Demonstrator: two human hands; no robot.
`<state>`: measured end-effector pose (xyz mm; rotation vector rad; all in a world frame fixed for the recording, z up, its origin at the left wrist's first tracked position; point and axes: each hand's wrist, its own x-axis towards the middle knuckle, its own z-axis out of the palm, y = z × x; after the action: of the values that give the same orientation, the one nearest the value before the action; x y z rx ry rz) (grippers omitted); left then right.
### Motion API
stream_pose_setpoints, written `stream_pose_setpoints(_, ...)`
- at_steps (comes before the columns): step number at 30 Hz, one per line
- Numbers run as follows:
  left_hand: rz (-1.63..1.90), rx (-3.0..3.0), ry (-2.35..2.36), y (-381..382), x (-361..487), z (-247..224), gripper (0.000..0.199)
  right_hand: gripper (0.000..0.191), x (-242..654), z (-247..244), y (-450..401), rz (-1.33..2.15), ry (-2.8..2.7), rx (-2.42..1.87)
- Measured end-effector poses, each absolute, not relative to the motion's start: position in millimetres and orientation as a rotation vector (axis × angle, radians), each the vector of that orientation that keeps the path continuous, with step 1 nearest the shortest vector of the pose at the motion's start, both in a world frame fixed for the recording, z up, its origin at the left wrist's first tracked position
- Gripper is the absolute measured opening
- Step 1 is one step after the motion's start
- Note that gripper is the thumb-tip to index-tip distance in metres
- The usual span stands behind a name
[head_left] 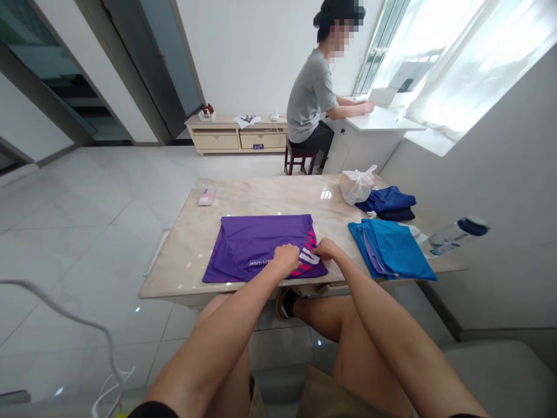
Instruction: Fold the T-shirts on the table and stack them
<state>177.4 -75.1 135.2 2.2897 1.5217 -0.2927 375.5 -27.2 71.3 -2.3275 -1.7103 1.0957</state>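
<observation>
A purple shirt (261,238) with white lettering and pink stripes lies folded in a flat rectangle near the table's front edge. My left hand (287,259) is closed with curled fingers on the cloth, left of the white striped print. At the shirt's right edge, my right hand (328,249) pinches the fabric; its fingertips are partly hidden. To the right of that hand, a folded stack of blue clothing (400,249) with a lilac layer rests on the table.
The marble-look table (174,261) also bears a pink packet (208,196), a white plastic bag (357,186), dark blue clothes (389,200) and a water bottle (455,237) at the right. Beyond it, a person (308,98) sits on a stool at a white desk (378,121). A grey cable (65,313) hangs at left.
</observation>
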Motion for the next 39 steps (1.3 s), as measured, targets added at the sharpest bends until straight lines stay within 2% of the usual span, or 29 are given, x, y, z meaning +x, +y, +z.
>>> stream_pose_setpoints(3,-0.279,2.245,1.507,-73,193,130,0.05,0.031,373,74,-28,1.092,-1.709,-2.333)
stream_pose_setpoints(8,-0.145,2.07,1.542,-62,210,113,0.082,0.03,369,73,-18,1.18,-1.645,-2.217)
stream_pose_setpoints(12,0.036,1.886,1.597,-51,216,97,0.096,0.039,370,74,-14,1.201,-1.643,-2.157)
stream_pose_setpoints(15,0.108,1.856,1.591,-46,212,90,0.086,0.041,371,77,-19,1.279,-1.627,-2.052)
stream_pose_setpoints(18,0.1,1.89,1.58,-45,205,89,0.072,0.038,371,81,-26,1.502,-1.515,-1.852)
stream_pose_setpoints(25,0.04,1.905,1.653,-40,187,96,0.06,0.02,360,95,-34,1.896,-1.3,-1.543)
stream_pose_setpoints(32,0.13,1.99,1.669,-36,168,106,0.022,0.02,349,102,-29,1.853,-1.387,-1.535)
stream_pose_setpoints(36,0.15,2.023,1.639,-41,168,116,0.021,0.026,358,98,-23,1.578,-1.29,-1.801)
stream_pose_setpoints(39,0.153,2.061,1.574,-50,174,124,0.019,0.045,367,92,-21,1.454,-1.137,-1.967)
